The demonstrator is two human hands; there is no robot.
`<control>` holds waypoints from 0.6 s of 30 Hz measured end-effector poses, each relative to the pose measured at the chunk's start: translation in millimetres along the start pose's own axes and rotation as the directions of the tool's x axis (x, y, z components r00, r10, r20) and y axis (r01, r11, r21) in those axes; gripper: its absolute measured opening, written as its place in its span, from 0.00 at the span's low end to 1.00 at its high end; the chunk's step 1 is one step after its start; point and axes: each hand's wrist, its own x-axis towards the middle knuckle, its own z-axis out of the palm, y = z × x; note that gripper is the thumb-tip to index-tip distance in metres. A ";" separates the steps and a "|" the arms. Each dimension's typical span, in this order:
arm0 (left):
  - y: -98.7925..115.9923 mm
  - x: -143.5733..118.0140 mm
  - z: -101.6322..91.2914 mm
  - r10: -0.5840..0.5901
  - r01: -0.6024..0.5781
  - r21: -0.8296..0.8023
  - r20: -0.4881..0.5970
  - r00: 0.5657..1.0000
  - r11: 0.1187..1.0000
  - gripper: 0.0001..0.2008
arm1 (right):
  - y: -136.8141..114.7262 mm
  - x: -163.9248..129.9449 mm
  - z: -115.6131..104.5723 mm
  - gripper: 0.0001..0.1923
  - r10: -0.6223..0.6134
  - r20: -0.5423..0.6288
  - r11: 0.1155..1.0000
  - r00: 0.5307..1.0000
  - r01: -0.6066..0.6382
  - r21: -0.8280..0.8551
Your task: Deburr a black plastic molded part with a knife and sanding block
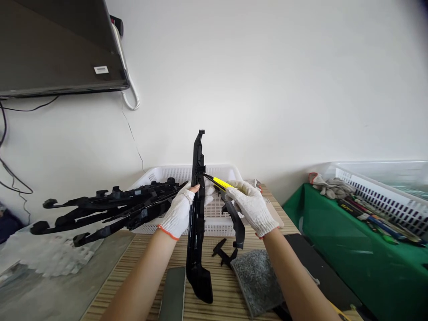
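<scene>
My left hand (180,209), in a white knit glove, grips a long black plastic part (197,223) and holds it upright over the wooden table (133,267). My right hand (250,205), also gloved, holds a yellow-handled knife (220,182) with its blade tip against the part's upper section. A curved black piece (236,223) hangs just below my right hand. Whether that hand also holds this piece is unclear.
Several similar black parts (110,207) lie stacked across a white basket (220,171) at the left. A grey pad (257,281) and a small black piece (222,254) rest on the table. A green-covered table (351,249) at the right carries tools, gloves and another white basket (384,196).
</scene>
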 end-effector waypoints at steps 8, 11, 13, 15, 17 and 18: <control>2.7 -5.8 0.5 -0.027 0.028 -0.002 0.055 0.998 1.000 0.29 | 0.4 -0.1 -1.3 0.26 -0.060 -0.024 0.998 0.998 0.060 -0.033; 2.4 -5.3 1.3 -0.018 0.017 0.017 0.031 0.999 1.000 0.30 | 0.2 -1.4 -4.6 0.26 -0.064 0.005 0.998 0.998 0.064 0.004; 1.5 -3.4 0.1 0.008 -0.008 0.020 0.023 1.000 1.000 0.30 | 0.1 -1.9 -6.3 0.25 -0.039 0.046 0.999 0.998 0.038 0.025; 0.3 -1.3 -2.0 0.025 -0.025 0.029 0.022 0.999 0.999 0.30 | 0.2 -1.7 -6.7 0.24 -0.011 0.117 1.000 0.993 0.009 0.018; -0.5 -0.1 -3.9 0.021 -0.023 0.044 0.037 0.999 0.999 0.32 | 0.4 -1.0 -6.0 0.24 0.011 0.167 1.000 0.986 -0.012 0.007; -0.7 -0.1 -4.5 0.015 -0.018 0.051 0.051 0.999 0.999 0.32 | 0.3 -0.7 -5.6 0.24 0.013 0.162 1.000 0.987 -0.014 0.003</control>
